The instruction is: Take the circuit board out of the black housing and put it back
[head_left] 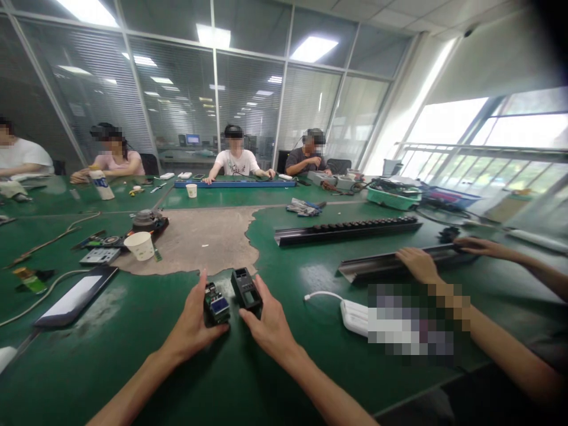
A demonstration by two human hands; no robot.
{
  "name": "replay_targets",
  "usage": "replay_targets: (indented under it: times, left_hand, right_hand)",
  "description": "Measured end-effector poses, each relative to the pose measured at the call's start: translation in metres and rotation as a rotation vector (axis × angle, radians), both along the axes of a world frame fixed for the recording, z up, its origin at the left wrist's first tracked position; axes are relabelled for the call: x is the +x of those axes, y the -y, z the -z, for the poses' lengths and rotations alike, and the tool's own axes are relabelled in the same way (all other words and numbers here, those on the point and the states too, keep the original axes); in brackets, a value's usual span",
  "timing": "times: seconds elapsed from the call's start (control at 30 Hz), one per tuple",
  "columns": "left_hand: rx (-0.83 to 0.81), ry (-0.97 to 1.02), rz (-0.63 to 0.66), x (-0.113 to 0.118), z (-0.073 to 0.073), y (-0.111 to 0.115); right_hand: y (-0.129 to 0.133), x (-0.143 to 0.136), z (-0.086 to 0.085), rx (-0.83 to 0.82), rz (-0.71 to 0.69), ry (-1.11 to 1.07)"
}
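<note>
My left hand (191,325) grips a small black device (217,305) with green circuit parts and a small blue screen, its fingers and thumb around the sides. Close beside it, my right hand (271,319) holds a black plastic housing (245,290) with rectangular openings, tilted, its thumb on the near side. A narrow gap separates the two pieces. Both are above the green table (284,378), near the edge of a bare brown patch (208,236).
At the right, another person's hands hold a dark metal rail (377,264) near a white power bank (352,316). A second rail (346,232) lies behind. Left stand a paper cup (139,246) and a tablet (77,296). Several people sit across the table.
</note>
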State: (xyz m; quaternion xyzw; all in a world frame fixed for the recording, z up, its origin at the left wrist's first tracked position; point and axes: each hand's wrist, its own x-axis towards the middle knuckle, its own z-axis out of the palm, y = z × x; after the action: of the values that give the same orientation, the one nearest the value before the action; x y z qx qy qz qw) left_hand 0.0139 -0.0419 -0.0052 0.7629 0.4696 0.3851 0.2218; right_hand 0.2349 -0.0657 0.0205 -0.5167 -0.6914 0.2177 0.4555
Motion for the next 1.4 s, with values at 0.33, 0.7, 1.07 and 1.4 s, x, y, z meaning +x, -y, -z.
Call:
replay_targets:
  times: [0.33,0.7,1.07,1.4]
  left_hand:
    - [-0.032,0.035,0.048,-0.014,0.009,-0.037]
    - [0.067,0.798,-0.313,-0.006,-0.007,-0.033]
    - [-0.008,1.071,-0.388,-0.002,0.01,-0.038]
    - [-0.083,1.013,-0.342,-0.007,0.016,-0.041]
  right_hand:
    - [-0.042,-0.022,0.024,-0.048,0.015,0.017]
    - [-0.047,-0.012,0.037,-0.041,0.005,-0.033]
    - [-0.038,-0.075,-0.011,-0.005,-0.077,-0.169]
    - [-0.038,-0.099,-0.012,-0.05,0.011,0.005]
